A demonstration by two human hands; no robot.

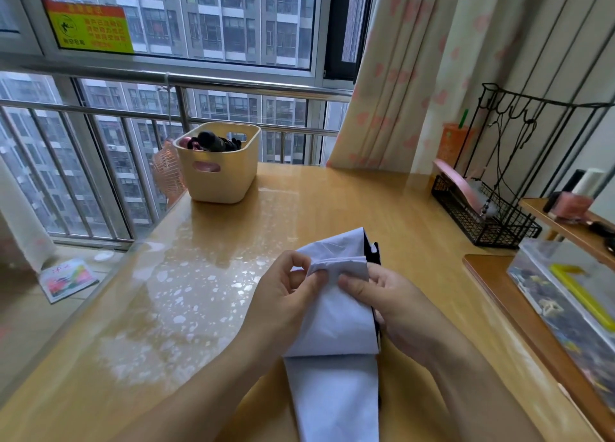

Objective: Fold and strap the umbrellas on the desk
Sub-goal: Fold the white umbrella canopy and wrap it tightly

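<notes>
- Fingers point(294, 258) of the left hand point(283, 295): thumb and forefinger are curled and pinch one pleat of pale cloth at its upper edge.
- Fingers point(352, 283) of the right hand point(396, 305): the thumb presses on the gathered pleats from the front. The other fingers are hidden behind the cloth, so the hand appears to grip the bundle.
- Umbrella point(332, 328): held between both hands just above the near part of the bench point(332, 201), its pale canopy hanging toward the person. A black lining and a dark rib tip point(373, 250) show at the upper right edge. Shaft and handle are hidden.
- Stage, as judged: the canopy is collapsed and its pleats are being gathered. The cloth lies loose, not yet wound tight, and no fastened strap is visible. Folding is under way; strapping remains.
- Basket point(229, 188): stands at the far left of the bench, well apart from the hands.
- Dark objects point(214, 140) in the basket: probably umbrellas already bundled, though too small to confirm.
- Whether more umbrellas are waiting cannot be told.
</notes>
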